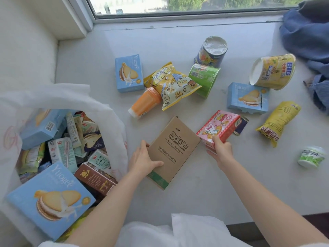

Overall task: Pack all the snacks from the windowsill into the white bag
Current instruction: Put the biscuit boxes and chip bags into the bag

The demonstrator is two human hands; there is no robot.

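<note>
Gripping brown box in left hand | right hand gripping pink box

Crumpled blue denim clothing lies at the sill's far right, below the window.

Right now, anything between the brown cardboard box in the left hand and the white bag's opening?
Nothing visible. The left hand grips the brown cardboard box just right of the white bag, with only bare windowsill between them. The bag's mouth gapes open, though already crowded with boxes and packets.
</note>
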